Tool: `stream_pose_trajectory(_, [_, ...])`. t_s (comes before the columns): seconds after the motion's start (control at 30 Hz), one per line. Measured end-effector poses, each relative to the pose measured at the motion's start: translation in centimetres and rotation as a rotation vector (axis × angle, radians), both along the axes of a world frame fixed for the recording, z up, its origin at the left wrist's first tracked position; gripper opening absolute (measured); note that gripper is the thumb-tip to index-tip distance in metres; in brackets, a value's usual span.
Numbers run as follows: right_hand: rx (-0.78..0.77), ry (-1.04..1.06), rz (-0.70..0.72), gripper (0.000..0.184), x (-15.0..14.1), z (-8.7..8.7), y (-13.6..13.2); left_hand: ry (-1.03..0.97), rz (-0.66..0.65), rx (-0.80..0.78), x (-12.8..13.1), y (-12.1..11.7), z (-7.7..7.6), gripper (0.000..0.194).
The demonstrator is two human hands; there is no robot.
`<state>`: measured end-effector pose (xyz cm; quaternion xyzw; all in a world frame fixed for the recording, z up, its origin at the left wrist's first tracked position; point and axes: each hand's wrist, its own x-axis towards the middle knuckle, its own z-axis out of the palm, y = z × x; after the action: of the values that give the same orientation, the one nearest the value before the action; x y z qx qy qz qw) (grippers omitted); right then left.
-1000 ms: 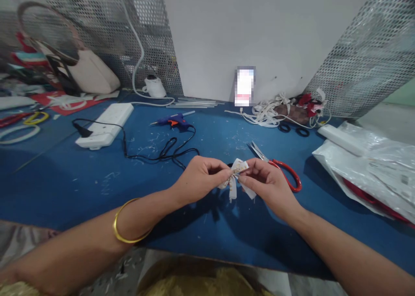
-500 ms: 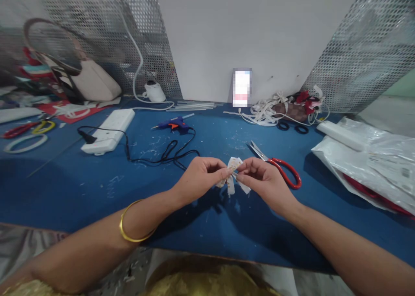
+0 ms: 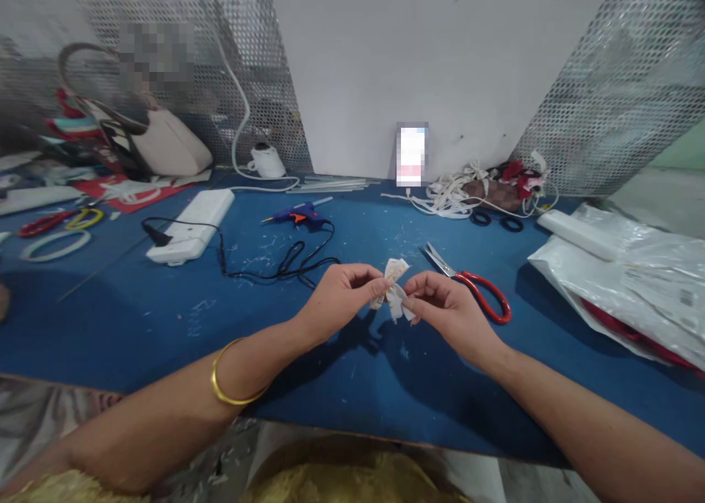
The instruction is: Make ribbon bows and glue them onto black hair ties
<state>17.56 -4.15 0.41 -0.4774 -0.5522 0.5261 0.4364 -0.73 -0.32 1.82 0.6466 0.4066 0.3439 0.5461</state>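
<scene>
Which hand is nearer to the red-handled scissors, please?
The right hand: it is just beside the red-handled scissors. The left hand is farther off, across the white ribbon piece.

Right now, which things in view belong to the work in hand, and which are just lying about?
In the work:
- white ribbon piece, in left hand and right hand
- likely red-handled scissors, glue gun

Apparently lying about:
- handbag
- phone
- plastic bag
</scene>
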Motion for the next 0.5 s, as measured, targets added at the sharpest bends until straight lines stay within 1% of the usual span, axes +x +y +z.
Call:
stream_pose_trajectory(0.13, [0.039,-0.061,-0.008,0.012,0.1,-0.2,-0.1,0.0,-0.025,-0.033,0.0,0.1,0.0,0.028])
stream_pose_trajectory(0.27, [0.114,-0.194,-0.039,0.01,0.5,-0.3,-0.1,0.054,-0.015,-0.021,-0.1,0.0,0.1,0.028])
stream_pose_trajectory(0.4, [0.326,-0.342,-0.089,0.016,1.0,-0.4,0.2,0.135,-0.046,0.078,-0.2,-0.3,0.2,0.025])
stream_pose_trajectory(0.5, [0.47,-0.381,-0.042,0.026,1.1,-0.5,0.5,0.16,-0.1,0.12,-0.2,-0.5,0.2,0.023])
